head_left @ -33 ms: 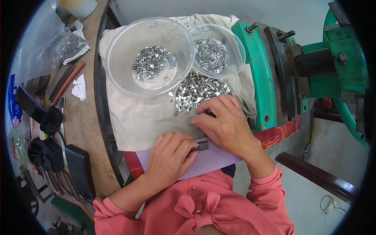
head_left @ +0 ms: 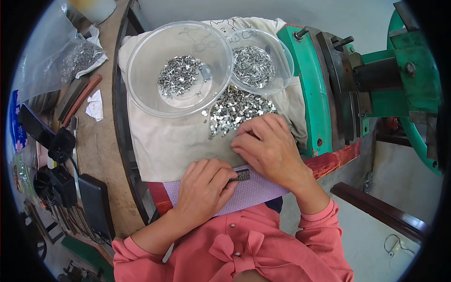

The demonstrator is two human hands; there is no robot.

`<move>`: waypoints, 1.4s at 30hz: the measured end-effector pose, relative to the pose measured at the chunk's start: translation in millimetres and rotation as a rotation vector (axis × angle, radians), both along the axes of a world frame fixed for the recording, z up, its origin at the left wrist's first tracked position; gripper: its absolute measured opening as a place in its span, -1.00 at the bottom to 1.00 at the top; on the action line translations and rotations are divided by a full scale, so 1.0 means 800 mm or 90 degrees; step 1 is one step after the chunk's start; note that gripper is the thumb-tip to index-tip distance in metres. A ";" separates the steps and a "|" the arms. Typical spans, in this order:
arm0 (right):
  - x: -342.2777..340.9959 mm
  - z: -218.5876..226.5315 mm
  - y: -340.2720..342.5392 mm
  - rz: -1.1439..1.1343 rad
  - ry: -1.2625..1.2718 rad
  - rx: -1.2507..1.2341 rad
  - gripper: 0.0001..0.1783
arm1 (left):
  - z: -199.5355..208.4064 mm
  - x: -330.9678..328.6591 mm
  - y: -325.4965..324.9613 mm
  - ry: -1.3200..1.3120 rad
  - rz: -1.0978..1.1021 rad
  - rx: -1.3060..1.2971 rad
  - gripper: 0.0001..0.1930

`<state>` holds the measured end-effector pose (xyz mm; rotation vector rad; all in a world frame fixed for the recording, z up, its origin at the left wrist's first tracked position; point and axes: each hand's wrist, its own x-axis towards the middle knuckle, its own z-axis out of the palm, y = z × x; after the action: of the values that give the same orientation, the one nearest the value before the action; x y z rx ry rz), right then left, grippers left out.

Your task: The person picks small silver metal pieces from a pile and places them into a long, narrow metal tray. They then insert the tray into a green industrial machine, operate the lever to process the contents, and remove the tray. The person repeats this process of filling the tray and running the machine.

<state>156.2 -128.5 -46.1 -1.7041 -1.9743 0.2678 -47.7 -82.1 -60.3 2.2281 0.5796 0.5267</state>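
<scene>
My left hand (head_left: 203,191) is closed at the cloth's near edge, pinching one end of a short dark ridged metal strip (head_left: 243,175) between thumb and fingers. The rest of the strip sticks out to the right over a purple woven mat (head_left: 253,191). My right hand (head_left: 268,145) hovers by the near right side of a pile of small silvery metal pieces (head_left: 239,109). Its fingers are curled, thumb close to the fingertips. Whatever lies between them is hidden.
Behind the pile stand a large clear bowl (head_left: 133,89) and a smaller clear bowl (head_left: 287,70), both holding small metal parts. They rest on a beige cloth (head_left: 162,141). A green machine (head_left: 310,103) borders the right side. Cables and a black case (head_left: 95,202) crowd the left bench.
My right hand has shifted very slightly to the right, its thumb and fingers drawn a little closer together. The left hand and the strip have stayed put.
</scene>
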 end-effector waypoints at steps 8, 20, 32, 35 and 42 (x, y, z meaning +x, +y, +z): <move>-0.009 0.017 -0.051 -0.082 0.107 0.012 -0.81 | 0.003 -0.003 0.001 0.021 -0.018 -0.017 -0.72; -0.008 0.006 -0.036 -0.122 0.036 0.065 -0.77 | 0.001 -0.004 -0.002 0.032 -0.019 0.016 -0.58; -0.002 0.016 -0.036 -0.080 0.111 0.025 -0.79 | 0.002 -0.003 -0.001 0.026 -0.019 0.015 -0.64; -0.008 0.014 -0.066 -0.078 0.122 0.004 -0.78 | 0.002 -0.002 -0.002 0.024 -0.018 0.020 -0.65; -0.022 0.000 -0.078 -0.076 0.074 0.012 -0.77 | 0.000 -0.002 -0.004 0.013 -0.007 0.016 -0.64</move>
<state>138.4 -190.8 -46.1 -1.7459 -1.7786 0.2972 -49.4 -85.2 -60.1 2.2622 0.5735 0.5086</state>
